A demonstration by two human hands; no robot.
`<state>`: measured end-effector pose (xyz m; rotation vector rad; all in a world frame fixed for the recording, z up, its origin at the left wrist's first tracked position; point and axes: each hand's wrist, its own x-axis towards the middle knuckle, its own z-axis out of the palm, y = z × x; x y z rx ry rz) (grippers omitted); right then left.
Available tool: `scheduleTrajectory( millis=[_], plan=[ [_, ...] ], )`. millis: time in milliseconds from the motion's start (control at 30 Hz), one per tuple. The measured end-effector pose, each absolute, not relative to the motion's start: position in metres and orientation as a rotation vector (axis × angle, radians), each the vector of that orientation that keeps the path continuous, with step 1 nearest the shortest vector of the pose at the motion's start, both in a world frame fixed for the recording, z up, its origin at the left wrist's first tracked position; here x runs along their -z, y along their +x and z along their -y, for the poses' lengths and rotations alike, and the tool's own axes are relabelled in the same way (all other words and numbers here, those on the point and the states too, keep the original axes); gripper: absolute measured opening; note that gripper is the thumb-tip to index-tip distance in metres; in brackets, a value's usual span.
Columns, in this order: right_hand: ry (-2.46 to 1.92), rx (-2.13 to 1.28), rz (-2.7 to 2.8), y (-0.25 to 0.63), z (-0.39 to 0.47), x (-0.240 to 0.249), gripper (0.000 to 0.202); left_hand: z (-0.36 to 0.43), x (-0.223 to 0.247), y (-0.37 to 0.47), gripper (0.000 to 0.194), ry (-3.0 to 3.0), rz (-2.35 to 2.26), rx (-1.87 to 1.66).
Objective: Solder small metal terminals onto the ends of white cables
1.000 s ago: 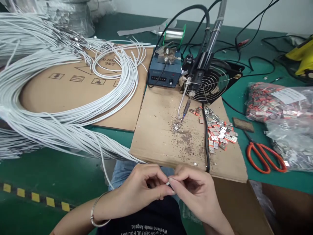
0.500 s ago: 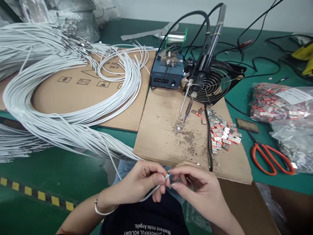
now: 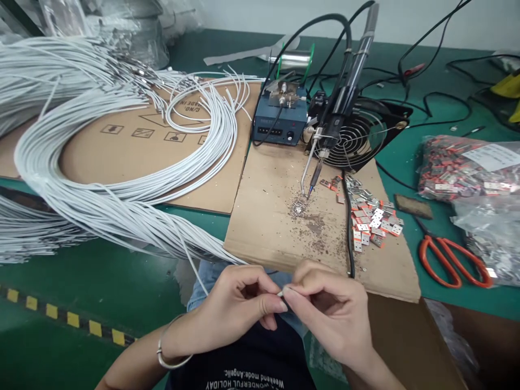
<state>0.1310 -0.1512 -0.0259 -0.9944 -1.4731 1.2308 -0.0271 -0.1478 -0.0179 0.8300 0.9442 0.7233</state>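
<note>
Low in front of my body, my left hand (image 3: 247, 303) pinches a white cable (image 3: 280, 293) close to its end. My right hand (image 3: 329, 309) is closed at the same spot, thumb and forefinger pressed together on the cable's tip. The fingertips of both hands nearly touch, and they hide most of the cable end. A thick bundle of white cables (image 3: 162, 227) curves down from the bench toward my lap. Just beyond my hands lies a cardboard sheet (image 3: 260, 233) sprinkled with dark crumbs and solder bits.
A soldering iron (image 3: 331, 130) points down over the cardboard, beside a blue soldering station (image 3: 279, 119) and a fan (image 3: 357, 138). Loose USB plugs (image 3: 371, 222) lie to the right, near orange-handled scissors (image 3: 455, 260) and a plastic bag of plugs (image 3: 459, 168). Behind stands a solder spool (image 3: 290, 59).
My right hand has moved in and closed its thumb and forefinger on the cable end, where before they were apart. My left hand still pinches the cable.
</note>
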Motion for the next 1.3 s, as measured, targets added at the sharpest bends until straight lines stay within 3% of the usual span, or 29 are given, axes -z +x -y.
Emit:
scheduleTrajectory(
  millis=[133,333,467,667,1067,1300],
  plan=[
    [-0.962,-1.025,1.170,0.103,0.164,0.034,0.020,0.157,0.026,-0.010,0.039,0.606,-0.811,-0.886],
    [-0.866,-1.153,0.735,0.108,0.156,0.031,0.028,0.157,0.029,-0.015,0.031,0.570,-0.779,-0.946],
    [-1.017,-1.240,1.187,0.132,0.150,0.033,0.006,0.155,0.026,-0.025,0.033,0.587,-0.854,-0.927],
    [-1.121,-1.335,1.431,0.133,0.149,0.035,0.002,0.154,0.022,-0.029,0.033,0.828,-0.999,-0.884],
    [-1.092,-1.306,1.536,0.139,0.141,0.024,0.010,0.153,0.027,-0.033,0.019,1.132,-0.991,-0.829],
    [-0.942,-1.281,1.336,0.125,0.146,0.035,0.019,0.152,0.029,-0.024,0.031,0.890,-0.975,-0.878]
  ],
)
